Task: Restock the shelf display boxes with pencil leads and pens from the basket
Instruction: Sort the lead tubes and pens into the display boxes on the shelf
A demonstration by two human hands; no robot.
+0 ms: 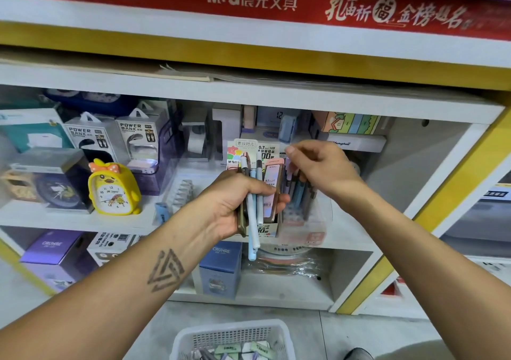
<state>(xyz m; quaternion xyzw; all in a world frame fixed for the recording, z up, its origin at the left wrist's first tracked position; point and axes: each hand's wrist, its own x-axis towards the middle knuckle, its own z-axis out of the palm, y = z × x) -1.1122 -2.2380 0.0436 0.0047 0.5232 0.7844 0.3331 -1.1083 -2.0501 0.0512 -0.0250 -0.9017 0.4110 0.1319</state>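
A stationery shelf (pixel 249 94) faces a person restocking it, its display boxes (pixel 269 228) standing mid-shelf within arm's reach. On the floor nearest the camera, the white basket (pixel 193 337) waits with more stock. The left hand (pixel 235 202) clamps a bundle of pens (pixel 253 221) and a lead case (pixel 272 191), apparently as a ready supply, while the right hand (pixel 323 166), fingers curled, seems to feed pens into the right-hand box; its grip is unclear.

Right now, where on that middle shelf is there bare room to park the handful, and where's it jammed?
Bare shelf board shows right of the pen display box, up to the cubby's side wall. A smaller patch lies in front, between the yellow duck clock and the left hand. The left side, with power bank boxes, and the back row are crowded.
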